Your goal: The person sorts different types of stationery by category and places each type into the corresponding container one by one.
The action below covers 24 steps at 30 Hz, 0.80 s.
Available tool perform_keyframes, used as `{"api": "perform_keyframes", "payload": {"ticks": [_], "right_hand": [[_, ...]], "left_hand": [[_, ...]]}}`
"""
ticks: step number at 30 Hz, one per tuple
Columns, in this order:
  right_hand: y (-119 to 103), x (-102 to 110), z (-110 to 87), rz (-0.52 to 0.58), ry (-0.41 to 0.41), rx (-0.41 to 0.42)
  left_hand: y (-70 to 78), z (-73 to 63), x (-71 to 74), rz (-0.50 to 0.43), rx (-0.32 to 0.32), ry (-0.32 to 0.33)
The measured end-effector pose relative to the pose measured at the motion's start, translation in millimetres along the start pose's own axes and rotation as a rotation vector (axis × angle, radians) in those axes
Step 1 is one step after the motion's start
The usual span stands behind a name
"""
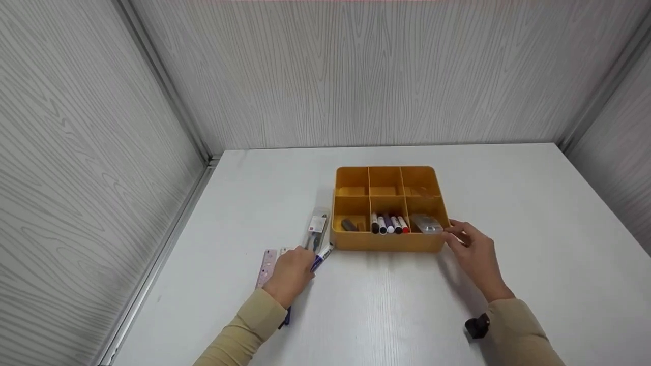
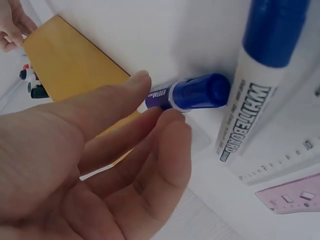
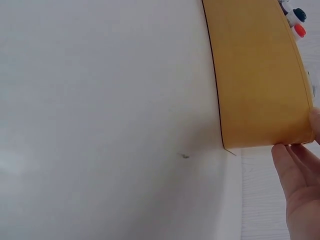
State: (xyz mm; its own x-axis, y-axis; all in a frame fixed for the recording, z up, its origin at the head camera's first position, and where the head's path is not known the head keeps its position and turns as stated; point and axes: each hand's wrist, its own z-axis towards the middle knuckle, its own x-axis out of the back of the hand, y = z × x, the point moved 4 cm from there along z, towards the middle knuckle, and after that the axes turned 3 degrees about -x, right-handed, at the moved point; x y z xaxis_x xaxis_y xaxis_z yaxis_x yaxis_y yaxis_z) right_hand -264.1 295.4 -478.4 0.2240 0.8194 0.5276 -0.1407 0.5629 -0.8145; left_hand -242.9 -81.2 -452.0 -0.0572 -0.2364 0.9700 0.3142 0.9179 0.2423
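My left hand [image 1: 291, 272] pinches a blue-capped whiteboard marker [image 2: 202, 92] between thumb and fingertips, close to the left front corner of the yellow compartment box [image 1: 386, 242]. A second blue whiteboard marker [image 2: 257, 80] lies just beyond it in the left wrist view. In the front middle compartment stand several markers [image 1: 390, 224] with black, white and red ends. At the box's right front corner, my right hand [image 1: 473, 254] holds the wall between thumb and fingers. A clear plastic case [image 1: 427, 224] leans in the right front compartment, and a dark eraser-like piece [image 1: 349, 224] lies in the left one.
Left of the box lies a clear pack of pens [image 1: 317, 226]. A pink ruler [image 1: 266, 267] and a pale ruler [image 1: 284, 251] lie partly under my left hand. A small black object [image 1: 477, 326] is beside the right sleeve. Panels enclose the white table [image 1: 376, 315].
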Motion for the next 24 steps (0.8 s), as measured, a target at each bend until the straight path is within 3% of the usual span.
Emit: {"api": "perform_keyframes", "payload": {"ticks": [13,17,24], "right_hand": [[-3,0,3.0,0.066,-0.033,-0.058],[-4,-1,4.1,0.049,-0.077,-0.086],[-3,-1,3.4,0.052,-0.136,-0.177]], "left_hand": [[6.0,4.2,-6.8,0.005,-0.073,0.117],[6.4,4.6,-7.9,-0.010,-0.043,0.078],[5.7,4.0,-12.8,-0.052,0.033,-0.054]]}}
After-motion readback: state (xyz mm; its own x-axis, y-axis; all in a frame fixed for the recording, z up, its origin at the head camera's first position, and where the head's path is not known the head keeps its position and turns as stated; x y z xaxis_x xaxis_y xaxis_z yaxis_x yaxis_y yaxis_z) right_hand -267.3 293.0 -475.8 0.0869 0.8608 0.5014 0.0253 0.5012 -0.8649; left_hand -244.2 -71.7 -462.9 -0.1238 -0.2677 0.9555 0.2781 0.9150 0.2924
